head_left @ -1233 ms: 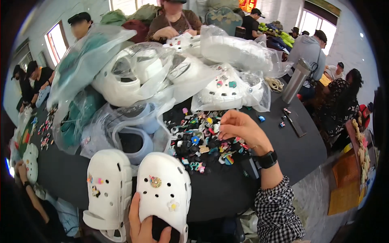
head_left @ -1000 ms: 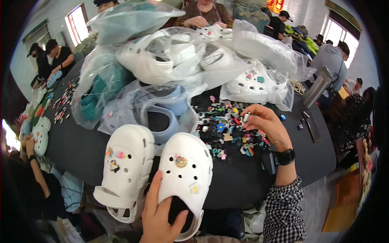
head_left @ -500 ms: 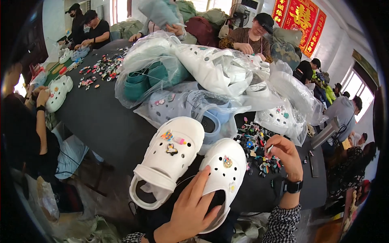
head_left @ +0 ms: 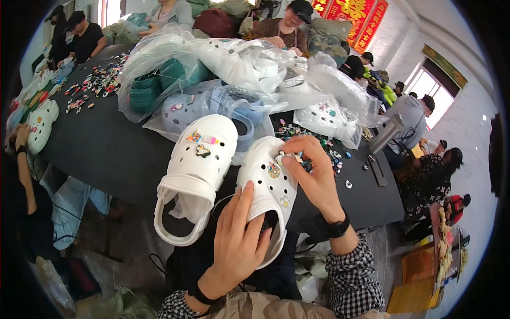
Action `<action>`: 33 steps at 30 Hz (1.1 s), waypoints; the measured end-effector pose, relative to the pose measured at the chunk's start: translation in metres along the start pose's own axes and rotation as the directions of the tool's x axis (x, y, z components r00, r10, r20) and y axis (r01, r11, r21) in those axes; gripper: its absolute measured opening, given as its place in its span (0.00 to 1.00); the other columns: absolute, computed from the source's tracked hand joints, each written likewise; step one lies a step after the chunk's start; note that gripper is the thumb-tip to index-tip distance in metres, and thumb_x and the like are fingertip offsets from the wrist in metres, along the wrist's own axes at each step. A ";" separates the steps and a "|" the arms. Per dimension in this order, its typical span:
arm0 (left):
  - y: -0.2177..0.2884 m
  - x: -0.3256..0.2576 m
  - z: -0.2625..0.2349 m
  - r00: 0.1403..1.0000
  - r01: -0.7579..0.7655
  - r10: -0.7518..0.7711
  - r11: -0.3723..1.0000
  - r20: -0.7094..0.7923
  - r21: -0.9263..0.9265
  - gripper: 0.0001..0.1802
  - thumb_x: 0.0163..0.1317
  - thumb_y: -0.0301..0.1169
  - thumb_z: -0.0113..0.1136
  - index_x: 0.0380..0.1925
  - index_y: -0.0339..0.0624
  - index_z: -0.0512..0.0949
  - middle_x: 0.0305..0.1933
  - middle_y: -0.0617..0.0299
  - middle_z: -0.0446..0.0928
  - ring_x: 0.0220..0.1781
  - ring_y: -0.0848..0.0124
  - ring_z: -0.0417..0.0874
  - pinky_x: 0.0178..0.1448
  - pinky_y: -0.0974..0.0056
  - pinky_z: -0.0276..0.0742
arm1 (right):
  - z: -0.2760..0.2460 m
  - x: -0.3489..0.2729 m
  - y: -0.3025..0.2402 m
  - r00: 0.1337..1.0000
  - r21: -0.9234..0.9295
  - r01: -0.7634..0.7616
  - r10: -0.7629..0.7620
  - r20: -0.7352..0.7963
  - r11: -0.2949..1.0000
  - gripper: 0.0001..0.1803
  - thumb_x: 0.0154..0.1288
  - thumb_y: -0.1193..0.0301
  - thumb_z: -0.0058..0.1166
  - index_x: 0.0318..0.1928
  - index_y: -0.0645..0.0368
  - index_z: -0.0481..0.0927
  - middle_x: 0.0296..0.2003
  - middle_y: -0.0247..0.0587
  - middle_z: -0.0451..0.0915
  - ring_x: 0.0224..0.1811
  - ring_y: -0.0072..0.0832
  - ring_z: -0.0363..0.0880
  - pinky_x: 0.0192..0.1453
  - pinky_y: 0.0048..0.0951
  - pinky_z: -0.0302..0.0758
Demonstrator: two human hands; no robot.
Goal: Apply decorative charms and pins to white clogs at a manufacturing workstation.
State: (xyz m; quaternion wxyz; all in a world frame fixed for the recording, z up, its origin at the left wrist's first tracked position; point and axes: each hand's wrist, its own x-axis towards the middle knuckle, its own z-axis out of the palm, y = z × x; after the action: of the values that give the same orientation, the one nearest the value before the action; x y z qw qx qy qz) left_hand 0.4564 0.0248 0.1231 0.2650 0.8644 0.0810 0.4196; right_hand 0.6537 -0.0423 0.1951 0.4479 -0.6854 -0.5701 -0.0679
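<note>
Two white clogs with holes are in front of me. My left hand grips the right clog at its opening, fingers lying along its side. My right hand pinches a small black-and-white charm against the toe of that clog; whether it sits in a hole is hidden by my fingers. Just below it is a round donut-like charm, and a flower charm sits lower down. The left clog carries several charms, a penguin charm among them; no hand touches it.
Bagged clogs, white, blue and green, are heaped across the dark table. Loose charms lie scattered right of the clogs, near a dark narrow tool and a metal cylinder. Other people work around the table.
My right hand has moved left from above the loose charms to the right clog's toe, bringing the small charm. The view has shifted, and my left hand stays on the clog.
</note>
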 end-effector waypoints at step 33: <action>0.034 -0.008 0.026 0.668 0.322 -0.586 -0.328 0.459 -0.888 0.19 0.78 0.35 0.46 0.59 0.30 0.68 0.60 0.54 0.72 0.62 0.69 0.73 0.70 0.65 0.68 | 0.056 -0.040 0.000 0.973 0.312 -0.125 0.178 -0.148 0.942 0.11 0.70 0.81 0.49 0.51 0.62 0.71 0.62 0.46 0.75 0.59 0.26 0.74 0.63 0.27 0.69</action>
State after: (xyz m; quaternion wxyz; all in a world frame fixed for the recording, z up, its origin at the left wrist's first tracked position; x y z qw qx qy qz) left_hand 0.4687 -0.0171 0.1218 0.9258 0.2351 0.1153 0.2726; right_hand 0.6167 -0.0327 0.1375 0.5991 -0.6424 -0.4779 -0.0053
